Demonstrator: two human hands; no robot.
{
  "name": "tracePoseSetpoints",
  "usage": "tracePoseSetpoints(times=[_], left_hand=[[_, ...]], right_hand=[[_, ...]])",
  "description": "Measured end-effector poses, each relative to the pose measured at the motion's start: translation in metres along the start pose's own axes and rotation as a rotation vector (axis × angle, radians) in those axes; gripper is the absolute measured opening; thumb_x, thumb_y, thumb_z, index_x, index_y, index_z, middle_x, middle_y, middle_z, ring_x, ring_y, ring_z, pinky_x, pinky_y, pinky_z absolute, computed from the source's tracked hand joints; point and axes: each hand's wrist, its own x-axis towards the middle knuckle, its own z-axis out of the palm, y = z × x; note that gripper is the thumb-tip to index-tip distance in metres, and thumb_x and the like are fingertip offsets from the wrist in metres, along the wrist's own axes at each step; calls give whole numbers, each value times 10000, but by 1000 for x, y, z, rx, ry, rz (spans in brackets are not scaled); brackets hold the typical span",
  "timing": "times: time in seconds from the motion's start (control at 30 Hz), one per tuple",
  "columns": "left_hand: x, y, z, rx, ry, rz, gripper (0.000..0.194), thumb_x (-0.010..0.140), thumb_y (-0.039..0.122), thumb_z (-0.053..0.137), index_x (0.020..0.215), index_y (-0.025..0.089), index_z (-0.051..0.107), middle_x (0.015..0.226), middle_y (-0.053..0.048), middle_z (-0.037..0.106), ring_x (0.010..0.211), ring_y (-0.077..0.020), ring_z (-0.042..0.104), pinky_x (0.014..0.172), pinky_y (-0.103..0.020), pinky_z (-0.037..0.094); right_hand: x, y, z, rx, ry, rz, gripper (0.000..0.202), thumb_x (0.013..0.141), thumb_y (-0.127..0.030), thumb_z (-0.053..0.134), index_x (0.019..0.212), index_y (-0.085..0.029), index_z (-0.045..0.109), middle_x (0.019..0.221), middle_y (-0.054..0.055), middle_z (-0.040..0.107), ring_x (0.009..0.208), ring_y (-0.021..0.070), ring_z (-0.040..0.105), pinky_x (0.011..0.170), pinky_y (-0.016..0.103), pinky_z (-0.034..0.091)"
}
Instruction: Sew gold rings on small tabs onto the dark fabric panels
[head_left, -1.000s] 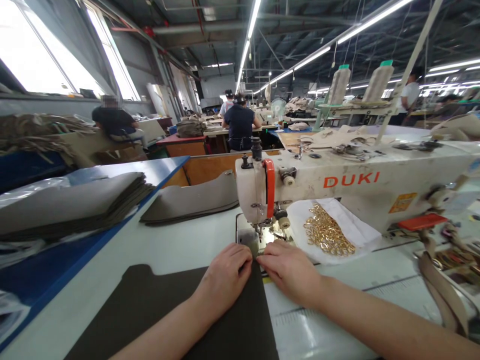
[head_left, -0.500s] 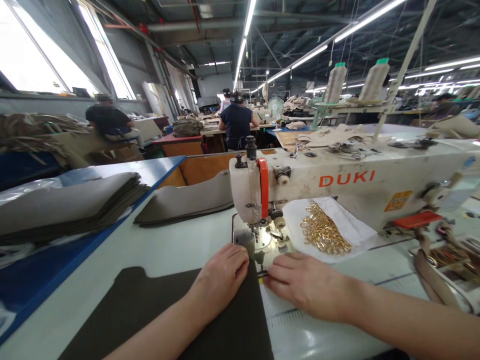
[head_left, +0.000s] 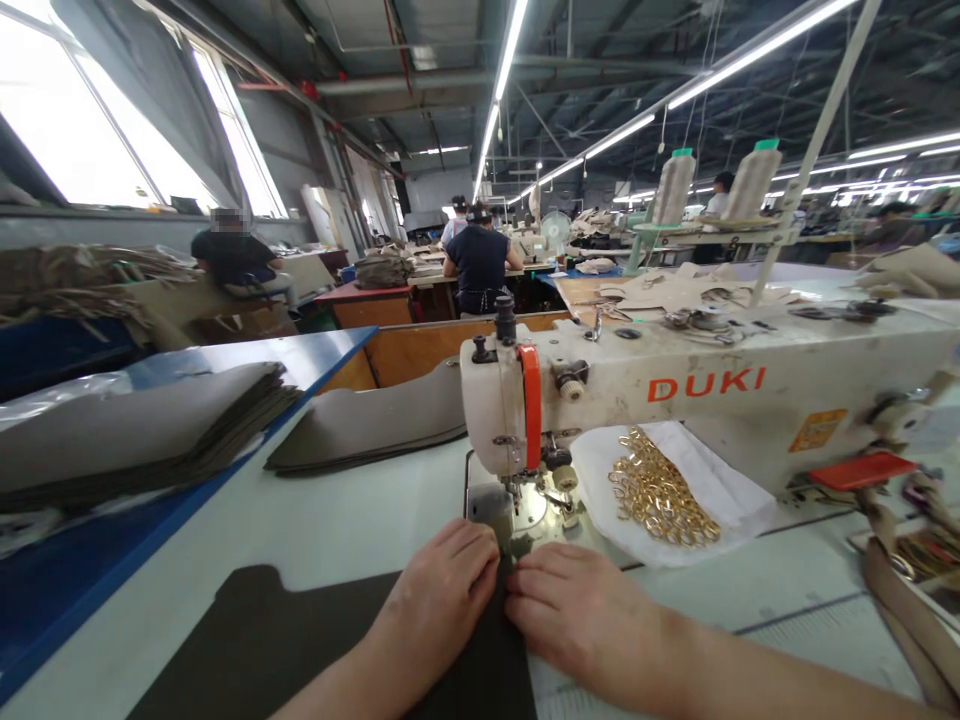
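Observation:
A dark olive fabric panel point(head_left: 300, 640) lies flat on the pale machine table, its upper end just in front of the sewing machine point(head_left: 615, 380). My left hand point(head_left: 442, 600) rests on the panel near its right edge, fingers curled and closed at that edge. Close beside it, my right hand point(head_left: 585, 610) pinches the same edge, fingertips pressed together. Both hands are just short of the shiny needle plate point(head_left: 529, 508). Whatever else is between the fingertips is hidden.
Gold metal rings point(head_left: 664, 490) lie on a white sheet point(head_left: 735, 490) under the machine arm. Stacked grey panels point(head_left: 375, 415) sit behind on the left, with another stack point(head_left: 135, 430) on a blue-edged table. Straps point(head_left: 900, 610) hang at right. Co-workers point(head_left: 480, 260) sit farther back.
My right hand has moved left to the panel's edge, close against my left hand. The view has tilted up slightly, so the machine and hands sit lower.

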Motion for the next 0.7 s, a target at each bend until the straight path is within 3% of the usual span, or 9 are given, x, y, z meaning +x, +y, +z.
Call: tracePoseSetpoints(times=[0.23,0.7], left_hand=[[-1,-1,5,-10,12,13,233,912,102,383,756,194,530,720,-22,617,670,-165,580,644,-284,516],[1,0,7,0,43,32,245,923,99,374,774,181,550,737,-22,633,692,-157,589,670,-282,534]], right_hand=[[-2,2,10,58,14,-10,153,932,-184,459,936,-153,609,973,71,665,964,173,571,945,312,406],[0,1,7,86,30,9,175,933,-192,459,922,-134,624,922,68,665,914,177,565,908,307,429]])
